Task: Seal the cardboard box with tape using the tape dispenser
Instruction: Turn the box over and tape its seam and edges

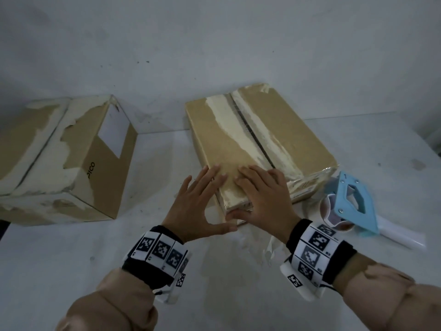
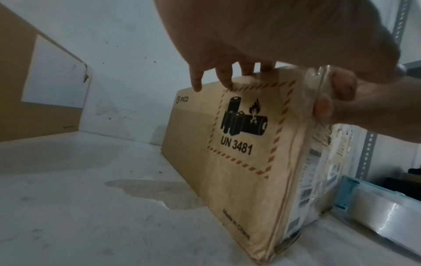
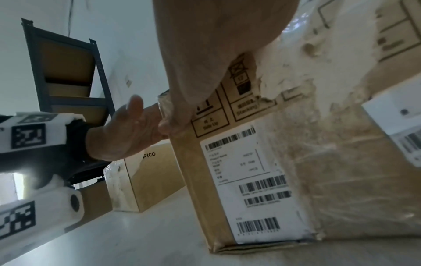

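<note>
A brown cardboard box lies flaps-closed on the white table, with torn pale strips along its centre seam. Both hands rest on its near left corner. My left hand lies flat on the top with straight fingers, thumb stretched toward the corner. My right hand presses its fingers on the top, and its thumb pushes on clear tape wrapped over the corner edge. The blue tape dispenser lies on the table right of the box, held by neither hand. The box's side shows a battery warning label.
A second, larger cardboard box with torn surfaces stands at the left. A white wall runs close behind both boxes. A dark metal shelf holds more cartons beyond the table. A crumpled film scrap lies on the table near my right wrist.
</note>
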The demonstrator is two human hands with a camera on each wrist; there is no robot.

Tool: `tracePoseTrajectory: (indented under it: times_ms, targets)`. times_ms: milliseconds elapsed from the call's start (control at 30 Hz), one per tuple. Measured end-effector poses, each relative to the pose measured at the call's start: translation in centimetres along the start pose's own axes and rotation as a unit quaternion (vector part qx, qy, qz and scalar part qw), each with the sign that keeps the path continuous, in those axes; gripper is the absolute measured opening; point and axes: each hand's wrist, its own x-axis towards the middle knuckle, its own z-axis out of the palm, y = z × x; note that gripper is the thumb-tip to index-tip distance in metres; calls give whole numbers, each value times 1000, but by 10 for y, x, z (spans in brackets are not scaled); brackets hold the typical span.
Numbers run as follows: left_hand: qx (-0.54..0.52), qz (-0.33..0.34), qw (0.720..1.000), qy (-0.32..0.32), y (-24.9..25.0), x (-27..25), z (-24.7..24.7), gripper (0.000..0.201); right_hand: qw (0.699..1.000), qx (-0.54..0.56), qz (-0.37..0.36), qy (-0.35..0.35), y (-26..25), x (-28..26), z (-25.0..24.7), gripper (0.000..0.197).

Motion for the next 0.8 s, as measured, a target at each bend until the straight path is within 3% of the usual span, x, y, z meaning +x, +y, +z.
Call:
tracePoseTrajectory:
  times_ms: [133,233,300,433,567,667,733,800]
  targets:
    - [49,25,995,81,-4,17,-8,69,998,-33,-41,-28,8,-4,0,66]
    - [54,36,990,122,-6,51,-22,64,998,-7,-31,-59,11,-7,-6,77]
    - [83,19,992,92,-9,73,-29,69,999,10,-8,-53,4,-10,-12,80]
    - [70,-118,990,-34,-31,103,-32,74,999,18,44,4,-24,-13,-13,73]
    - [64,-184,977,-84,-47,122,-35,61,1000,8,-8,19,-35,-11,-9,40]
    - [72,-217,970,-85,-58,125,-40,62,999,9,-41,-12,-22,-12,-14,35]
    - [83,-204,973,-63,-65,121,-45,63,997,39,-65,-21,-6,-19,-19,33]
    - [84,-183,978,-62,-69,112,-49,78,994,66,-86,-15,12,-29,-24,31]
